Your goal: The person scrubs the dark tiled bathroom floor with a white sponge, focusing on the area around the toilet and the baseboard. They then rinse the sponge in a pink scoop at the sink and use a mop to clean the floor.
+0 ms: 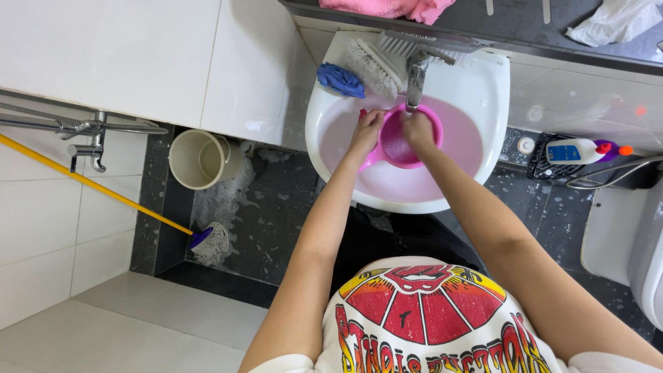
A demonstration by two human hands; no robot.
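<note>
A pink plastic scoop (399,146) with a handle sits in the white sink (483,83), under the chrome tap (417,69). The sink holds pinkish water. My left hand (366,129) grips the scoop's left rim near its handle. My right hand (418,130) holds the right rim, just below the tap's spout. Both forearms reach forward over the sink's front edge.
A scrubbing brush (373,65) and a blue cloth (340,79) rest on the sink's back rim. A cream bucket (200,159) and a yellow-handled mop (207,242) stand on the wet, soapy dark floor at left. A cleaner bottle (580,150) lies at right beside a toilet (632,242).
</note>
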